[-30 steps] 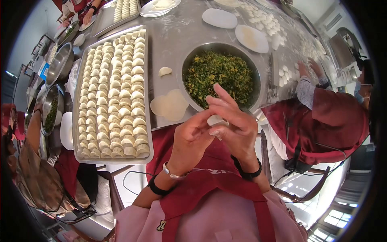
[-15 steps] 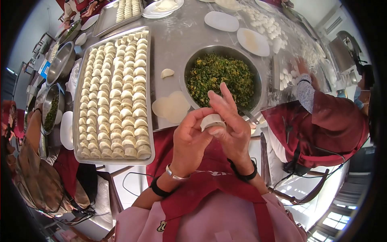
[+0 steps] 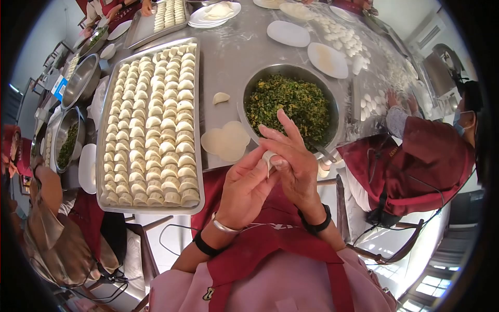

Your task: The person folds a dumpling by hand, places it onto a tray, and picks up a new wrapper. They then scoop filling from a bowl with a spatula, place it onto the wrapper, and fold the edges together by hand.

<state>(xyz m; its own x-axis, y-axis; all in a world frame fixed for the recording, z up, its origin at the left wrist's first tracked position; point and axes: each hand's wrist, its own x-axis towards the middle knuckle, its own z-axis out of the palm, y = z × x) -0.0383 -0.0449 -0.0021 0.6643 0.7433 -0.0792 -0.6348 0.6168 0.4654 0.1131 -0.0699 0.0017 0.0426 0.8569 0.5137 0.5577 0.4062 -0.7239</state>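
Between my two hands is a dumpling (image 3: 268, 159), its pale wrapper mostly covered by my fingers. My left hand (image 3: 243, 188) pinches it from the left, thumb on top. From the other side my right hand (image 3: 298, 169) presses it with the thumb, while some of its fingers stretch up and away. Just beyond is a metal bowl (image 3: 338, 117) of chopped green and yellow filling (image 3: 289, 101), with a utensil handle (image 3: 324, 152) at its near edge. Round dough wrappers (image 3: 227, 142) lie overlapping left of the bowl, and a single finished dumpling (image 3: 221, 98) rests above them.
A large metal tray (image 3: 199, 151) with rows of dumplings takes up the left side. White plates (image 3: 288, 33) and many dough pieces (image 3: 345, 39) lie on the floury metal table (image 3: 221, 62). A co-worker in dark red (image 3: 431, 156) sits at the right, hands on the table.
The dumpling has turned from lying broadside to more upright between my fingers, and my hands have closed further around it. The tray and bowl appear shifted slightly right in view.
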